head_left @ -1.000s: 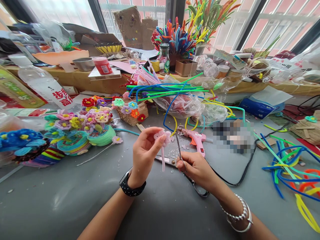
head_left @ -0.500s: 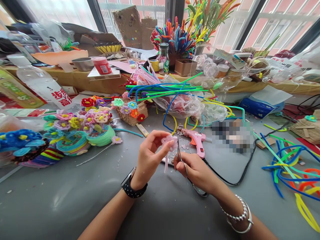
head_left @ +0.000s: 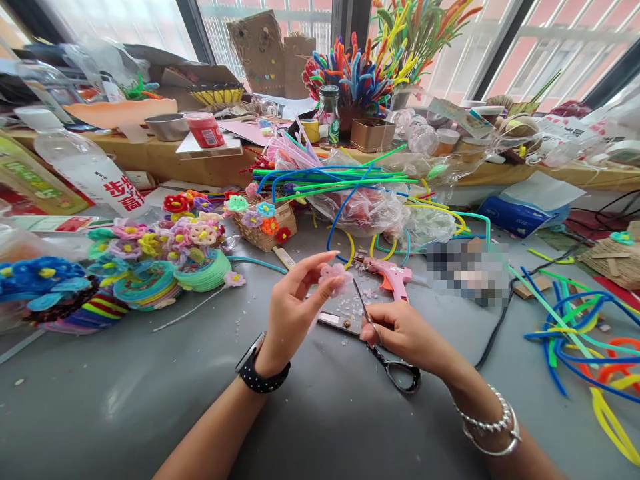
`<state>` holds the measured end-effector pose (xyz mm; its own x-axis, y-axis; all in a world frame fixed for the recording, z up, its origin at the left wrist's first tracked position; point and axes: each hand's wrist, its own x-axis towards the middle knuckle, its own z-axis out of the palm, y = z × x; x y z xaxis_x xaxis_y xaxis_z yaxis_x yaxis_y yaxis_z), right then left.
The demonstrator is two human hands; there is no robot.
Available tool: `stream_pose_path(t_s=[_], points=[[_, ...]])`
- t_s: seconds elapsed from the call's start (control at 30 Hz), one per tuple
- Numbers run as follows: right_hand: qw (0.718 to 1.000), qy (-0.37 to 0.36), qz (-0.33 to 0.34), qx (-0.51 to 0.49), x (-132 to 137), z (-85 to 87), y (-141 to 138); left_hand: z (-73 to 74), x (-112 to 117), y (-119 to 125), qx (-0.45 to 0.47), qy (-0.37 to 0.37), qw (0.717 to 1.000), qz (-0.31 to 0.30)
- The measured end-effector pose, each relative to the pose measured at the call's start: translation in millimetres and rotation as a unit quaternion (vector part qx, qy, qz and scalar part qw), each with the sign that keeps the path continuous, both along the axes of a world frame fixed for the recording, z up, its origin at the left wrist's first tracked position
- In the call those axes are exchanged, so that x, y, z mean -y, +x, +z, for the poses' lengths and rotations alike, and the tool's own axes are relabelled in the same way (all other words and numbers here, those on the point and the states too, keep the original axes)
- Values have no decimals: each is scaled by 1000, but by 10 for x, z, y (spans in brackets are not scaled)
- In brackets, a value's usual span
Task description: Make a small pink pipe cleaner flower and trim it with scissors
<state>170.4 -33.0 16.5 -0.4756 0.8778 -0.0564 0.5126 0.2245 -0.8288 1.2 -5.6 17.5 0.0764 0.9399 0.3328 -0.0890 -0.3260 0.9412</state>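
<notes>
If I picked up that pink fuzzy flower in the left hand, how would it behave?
Probably light: the left hand holds the pink flower in just a pinch. It looks fuzzy and soft, so it would likely squash rather than crack. Its uneven outline might stop it rolling far.

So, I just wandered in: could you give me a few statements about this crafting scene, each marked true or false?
1. The left hand holds a pale pink flower. True.
2. The right hand holds a paintbrush. False: the right hand holds a slim metal tool.
3. Black-handled scissors lie on the table. True.
4. The watch is on the right wrist. False: the watch is on the left wrist.
5. The glue gun is green. False: the glue gun is mostly pink.
</notes>
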Motion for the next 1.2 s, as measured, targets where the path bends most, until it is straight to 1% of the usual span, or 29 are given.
stream_pose_path(t_s=[0.1, 0.2, 0.3, 0.47, 0.67, 0.77, 0.87, 1.03, 1.1, 1.2], points=[[999, -11, 46, 19, 1, 36, 83, 12, 14, -4, 2, -12, 1000, -9], [997, -23, 68, 30, 11, 63, 126, 11, 16, -1, -6, -22, 999, -25], [995, -25, 90, 31, 17, 70, 133, 8, 8, -3, -20, -17, 999, -33], [995, -29, 92, 25, 12, 60, 135, 3, 1, -19, -31, -5, 999, -36], [997, -20, 75, 27, -12, 62, 143, 14, -11, -38, -37, 2, 999, -20], [997, -24, 72, 26, -13, 66, 154, 23, -24, -42, -45, 20, 999, -17], [994, -34, 102, 18, -10, 75, 172, 32, -37, -62, -64, 39, 997, -26], [982, -55, 178, 6, -8, 96, 210, 61, -48, -124, -73, 26, 994, -76], [981, -57, 185, 5, -10, 96, 217, 70, -49, -134, -71, 21, 994, -86], [983, -61, 171, 7, -15, 93, 215, 72, -52, -129, -66, 11, 994, -84]])
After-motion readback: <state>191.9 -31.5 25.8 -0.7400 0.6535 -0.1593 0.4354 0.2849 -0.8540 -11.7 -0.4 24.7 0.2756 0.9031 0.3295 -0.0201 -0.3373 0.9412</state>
